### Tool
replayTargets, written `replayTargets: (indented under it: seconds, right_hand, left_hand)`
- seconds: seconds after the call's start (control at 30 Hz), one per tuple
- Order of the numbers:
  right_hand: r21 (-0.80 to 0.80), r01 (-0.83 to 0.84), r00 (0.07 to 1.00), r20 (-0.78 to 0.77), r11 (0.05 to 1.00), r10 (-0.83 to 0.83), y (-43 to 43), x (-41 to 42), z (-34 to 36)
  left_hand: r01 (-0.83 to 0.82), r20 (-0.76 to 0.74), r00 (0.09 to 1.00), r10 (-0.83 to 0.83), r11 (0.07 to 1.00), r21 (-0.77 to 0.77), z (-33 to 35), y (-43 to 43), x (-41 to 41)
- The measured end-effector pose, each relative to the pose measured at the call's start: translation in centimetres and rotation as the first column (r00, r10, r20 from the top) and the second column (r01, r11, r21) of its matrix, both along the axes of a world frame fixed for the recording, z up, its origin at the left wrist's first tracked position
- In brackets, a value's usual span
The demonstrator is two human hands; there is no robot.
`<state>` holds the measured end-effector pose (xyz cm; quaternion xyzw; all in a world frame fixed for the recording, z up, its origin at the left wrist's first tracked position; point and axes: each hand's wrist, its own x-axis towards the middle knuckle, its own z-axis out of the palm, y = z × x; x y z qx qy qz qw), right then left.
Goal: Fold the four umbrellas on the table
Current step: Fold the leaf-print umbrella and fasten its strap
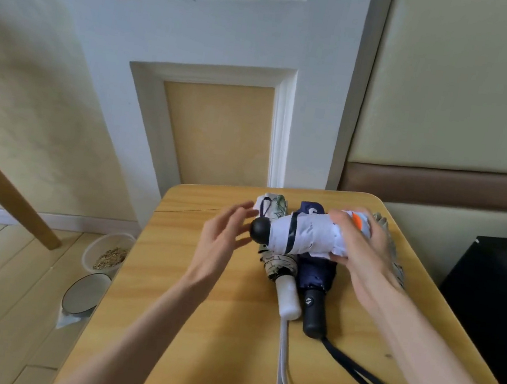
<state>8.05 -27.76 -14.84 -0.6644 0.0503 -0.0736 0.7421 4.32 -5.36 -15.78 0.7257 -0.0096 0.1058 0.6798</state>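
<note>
My right hand (364, 249) grips a folded white umbrella (304, 235) with a round black handle and an orange patch, held crosswise above the others. My left hand (222, 239) hovers open beside the black handle, fingers spread, just off it. Under the white one lie two folded umbrellas side by side on the wooden table (193, 330): a cream patterned umbrella (280, 270) with a white handle and grey strap, and a navy umbrella (315, 272) with a black handle and dark strap. A grey patterned umbrella (396, 264) shows partly behind my right hand.
To the left of the table, on the floor, stand a clear tub of grain (109, 256) and a round bowl (86, 292). A black box (496, 307) stands right of the table. A wooden leg (8, 190) slants at far left. White door panels rise behind.
</note>
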Motion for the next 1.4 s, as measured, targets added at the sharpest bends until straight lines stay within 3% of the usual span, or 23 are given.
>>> replayTargets:
  seconds: [0.1, 0.23, 0.3, 0.4, 0.5, 0.57, 0.63, 0.67, 0.73, 0.8, 0.9, 1.0, 1.1, 1.27, 1.4]
  right_hand:
    - [-0.059, -0.056, 0.998, 0.013, 0.997, 0.057, 0.5, -0.4, 0.6]
    - [0.254, -0.052, 0.999, -0.004, 0.966, 0.054, 1.7, -1.2, -0.3]
    - [0.273, -0.063, 0.998, 0.005, 0.960, 0.064, 1.8, -0.9, -0.9]
    - [0.105, 0.022, 0.999, -0.042, 0.994, -0.018, -0.6, 0.2, -0.3]
    - [-0.107, 0.078, 0.987, -0.129, 0.991, -0.091, -5.0, 0.9, 0.4]
    - [-0.218, 0.051, 0.989, -0.125, 0.975, -0.079, -7.7, 1.1, 0.4]
    - [-0.289, 0.008, 0.990, -0.132, 0.957, -0.048, -10.1, 1.0, 0.3]
    - [-0.337, 0.014, 0.990, -0.130, 0.942, -0.062, -11.0, 1.0, 0.1]
    - [-0.452, 0.060, 0.987, -0.105, 0.890, -0.120, -12.3, 1.0, -0.4]
    - [-0.558, 0.078, 0.986, -0.080, 0.826, -0.148, -13.2, 0.9, -1.3]
    - [-0.566, -0.089, 0.988, -0.154, 0.820, 0.001, -12.7, 0.8, -2.8]
    - [-0.640, -0.226, 0.974, -0.154, 0.735, 0.167, -10.0, 1.5, -4.6]
    - [-0.594, -0.222, 0.974, -0.107, 0.773, 0.197, -5.7, 2.4, -6.5]
    - [-0.572, -0.046, 0.985, 0.109, 0.819, 0.132, 1.6, 3.7, -7.7]
    - [-0.591, -0.169, 0.962, 0.075, 0.789, 0.263, 7.0, 4.6, -6.9]
  left_hand:
    - [0.134, 0.037, 0.988, -0.149, 0.957, 0.258, -1.1, -1.2, 0.0]
    - [0.066, 0.118, 0.988, -0.101, 0.961, 0.270, -1.4, -4.2, 0.0]
    - [0.134, 0.096, 0.982, -0.166, 0.953, 0.272, -1.5, -6.5, -0.4]
    - [0.298, -0.014, 0.953, -0.304, 0.924, 0.241, -1.8, -8.6, -0.2]
    - [0.085, 0.095, 0.987, -0.130, 0.922, 0.377, -1.7, -8.8, 0.7]
    - [-0.098, 0.178, 0.984, -0.015, 0.789, 0.606, -1.7, -9.1, 1.6]
    - [-0.122, 0.095, 0.993, 0.077, 0.626, 0.770, -1.7, -9.5, 2.3]
    - [-0.081, 0.016, 0.993, 0.113, 0.599, 0.797, -1.8, -9.7, 2.7]
    - [0.015, -0.119, 0.985, 0.127, 0.620, 0.785, -2.3, -9.7, 3.4]
    - [0.049, -0.147, 0.983, 0.106, 0.624, 0.780, -3.3, -9.5, 3.8]
    - [0.003, -0.076, 0.992, 0.100, 0.586, 0.810, -4.2, -9.6, 3.9]
    - [-0.036, -0.019, 0.996, 0.088, 0.588, 0.808, -4.4, -9.6, 3.9]
    - [-0.054, 0.006, 0.997, 0.083, 0.586, 0.808, -4.2, -8.3, 4.1]
    - [-0.077, 0.039, 0.996, 0.076, 0.590, 0.803, -3.9, -1.7, 4.7]
    - [-0.124, 0.059, 0.990, 0.126, 0.611, 0.782, -4.4, 4.2, 5.1]
